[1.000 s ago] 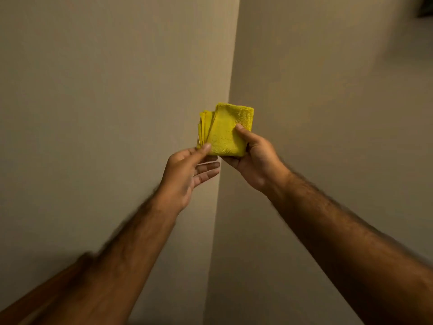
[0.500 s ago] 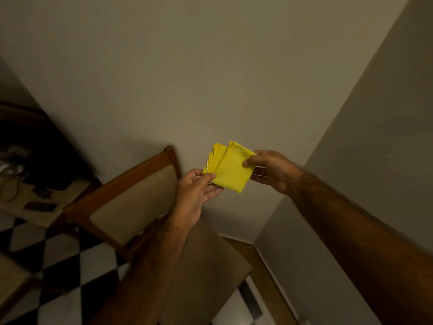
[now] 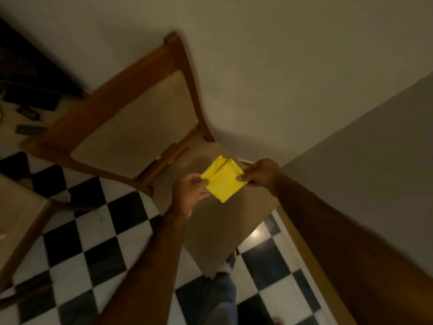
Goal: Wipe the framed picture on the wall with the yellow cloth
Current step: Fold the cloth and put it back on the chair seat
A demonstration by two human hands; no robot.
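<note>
A folded yellow cloth [image 3: 223, 181] is held between both hands, low over a chair seat in the room's corner. My left hand [image 3: 191, 190] pinches its left edge, where the folded layers fan out. My right hand [image 3: 261, 172] grips its right corner with thumb on top. The framed picture is not in view; only bare walls show.
A wooden chair [image 3: 131, 118] with beige padding stands against the wall directly below the cloth. A second chair [image 3: 21, 207] is at the left edge. The floor [image 3: 98, 233] is black-and-white checkered. A wooden baseboard [image 3: 302, 242] runs along the right wall. A table with small dark items [image 3: 28, 120] sits far left.
The view has swung downward from the wall corner to the chair and floor. Both hands still hold the cloth, now lower in the frame over the chair seat.
</note>
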